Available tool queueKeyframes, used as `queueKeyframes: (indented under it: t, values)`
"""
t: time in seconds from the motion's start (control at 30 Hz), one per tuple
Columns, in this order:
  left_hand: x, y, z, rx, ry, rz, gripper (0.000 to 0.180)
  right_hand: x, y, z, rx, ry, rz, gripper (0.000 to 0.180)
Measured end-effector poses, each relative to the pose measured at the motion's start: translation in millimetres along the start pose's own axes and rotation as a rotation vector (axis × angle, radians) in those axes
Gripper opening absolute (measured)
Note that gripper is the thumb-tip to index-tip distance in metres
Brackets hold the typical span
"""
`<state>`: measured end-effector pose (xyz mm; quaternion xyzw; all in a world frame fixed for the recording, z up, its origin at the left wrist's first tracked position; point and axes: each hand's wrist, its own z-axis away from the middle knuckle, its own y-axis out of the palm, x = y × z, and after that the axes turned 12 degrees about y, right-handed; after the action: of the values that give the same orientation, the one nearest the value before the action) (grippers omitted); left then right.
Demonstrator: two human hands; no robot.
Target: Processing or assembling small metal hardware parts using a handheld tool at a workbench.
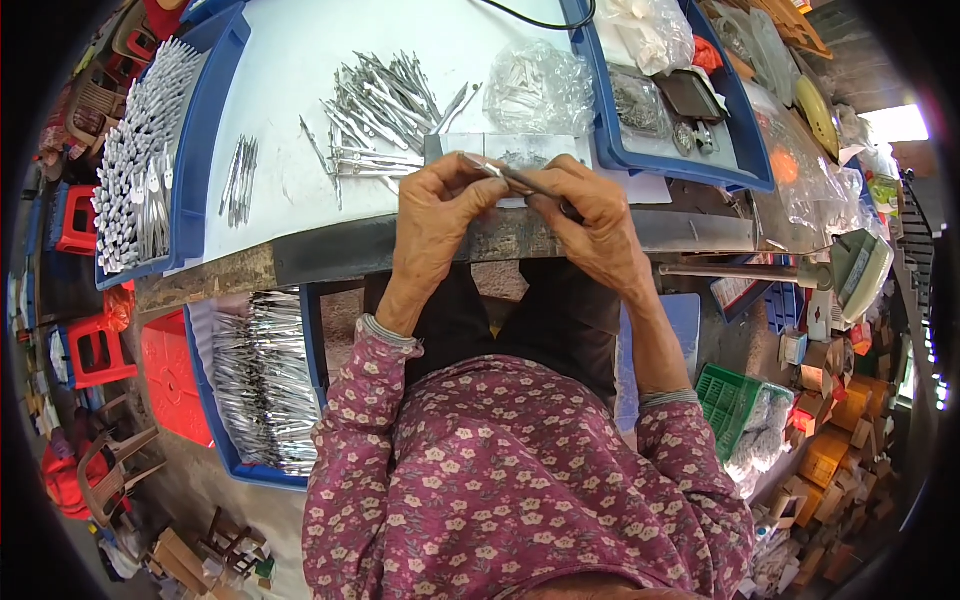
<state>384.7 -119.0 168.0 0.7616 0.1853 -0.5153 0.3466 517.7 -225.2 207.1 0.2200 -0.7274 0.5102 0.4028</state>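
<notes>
Worn at its dark near edge, a workbench (pixel 340 246) crosses the view. Over that edge, the left hand (pixel 440 208) pinches a slim silvery metal piece (pixel 488 168) between thumb and forefinger; the right hand (pixel 597 212) grasps a dark rod-like tool (pixel 532 184) close by, contact unclear. Bracing hand to hand, with light pressure, should keep things steady. Beyond lie piled slender metal instruments (pixel 385 100) and a clear plastic bag (pixel 540 88).
</notes>
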Motion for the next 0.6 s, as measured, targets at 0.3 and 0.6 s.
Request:
queueKeyframes:
  t: [0.3,0.6]
  values:
    - [1,-3,-3,-0.104,0.294,-0.578,0.008,-21,-15,-18,0.009,-0.2,0.403,0.032]
    - [16,-11,-5,-0.064,0.495,-0.918,0.006,-1,-2,-37,-0.105,0.139,-0.256,0.016]
